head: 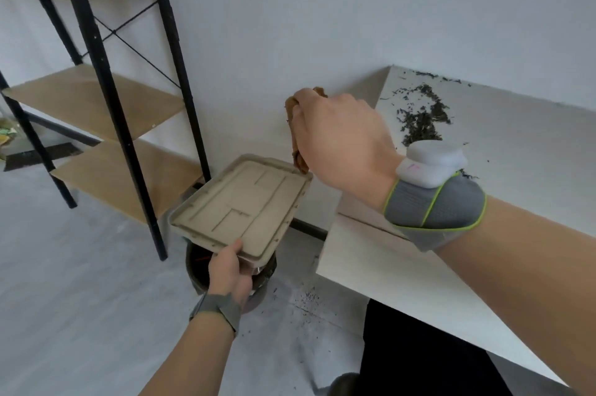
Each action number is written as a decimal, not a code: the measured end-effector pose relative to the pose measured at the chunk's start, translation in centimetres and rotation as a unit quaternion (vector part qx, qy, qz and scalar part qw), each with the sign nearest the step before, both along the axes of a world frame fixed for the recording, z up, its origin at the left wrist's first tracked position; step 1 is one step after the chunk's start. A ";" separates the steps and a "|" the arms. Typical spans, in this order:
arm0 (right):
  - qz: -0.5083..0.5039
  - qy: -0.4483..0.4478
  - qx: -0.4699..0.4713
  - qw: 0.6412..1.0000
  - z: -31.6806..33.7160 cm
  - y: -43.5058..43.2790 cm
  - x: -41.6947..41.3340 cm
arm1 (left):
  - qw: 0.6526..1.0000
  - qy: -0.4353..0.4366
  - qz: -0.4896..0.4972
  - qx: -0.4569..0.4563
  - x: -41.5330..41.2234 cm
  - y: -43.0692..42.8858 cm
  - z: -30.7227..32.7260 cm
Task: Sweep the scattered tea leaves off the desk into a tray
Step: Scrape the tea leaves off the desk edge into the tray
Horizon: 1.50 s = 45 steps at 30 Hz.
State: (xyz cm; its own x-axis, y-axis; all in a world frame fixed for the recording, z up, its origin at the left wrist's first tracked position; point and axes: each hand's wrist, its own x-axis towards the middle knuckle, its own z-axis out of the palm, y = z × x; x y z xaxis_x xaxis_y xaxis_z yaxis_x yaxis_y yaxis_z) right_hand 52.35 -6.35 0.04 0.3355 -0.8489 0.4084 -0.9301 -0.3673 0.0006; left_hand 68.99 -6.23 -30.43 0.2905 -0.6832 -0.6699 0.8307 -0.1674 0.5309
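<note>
Left hand point(229, 269) pinches the near corner of the moulded pulp tray point(240, 207), tilted over a dark bin point(258, 279), apparently to tip it out. Right hand point(343, 144) is closed round a brown cloth point(295, 137) above the tray's far corner; tea leaves point(422, 115) lie scattered on the worktop point(483, 266) beyond that grip.

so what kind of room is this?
Probably an office or study-type room: a plain white desk against a bare wall, an open black-framed shelf unit with wooden boards, and a dark bin on the grey floor.

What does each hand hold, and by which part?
Left hand holds the tray by its near edge. Right hand grips a brown brush by its upper part.
</note>
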 end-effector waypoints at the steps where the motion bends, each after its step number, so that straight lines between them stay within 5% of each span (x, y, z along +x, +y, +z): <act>1: -0.002 -0.010 -0.008 1.000 0.5 -0.4 -1.3 | 1.000 -0.001 -0.003 -0.021 -0.6 -0.5 1.5; 8: -0.099 -0.084 -0.006 0.992 2.9 -6.5 -14.9 | 0.992 -0.045 -0.039 -0.112 -5.6 -3.1 10.6; 18: -0.304 -0.123 0.103 0.939 0.0 -15.3 -30.2 | 0.988 -0.091 -0.037 -0.120 -9.2 -4.7 15.8; 28: -0.135 -0.008 0.088 0.987 -2.2 -20.5 -28.7 | 0.984 -0.124 -0.048 -0.116 -11.7 -5.1 18.4; 45: 0.086 -0.034 0.135 0.986 -2.5 -15.6 -21.1 | 0.982 -0.137 -0.054 -0.117 -11.5 -4.3 18.9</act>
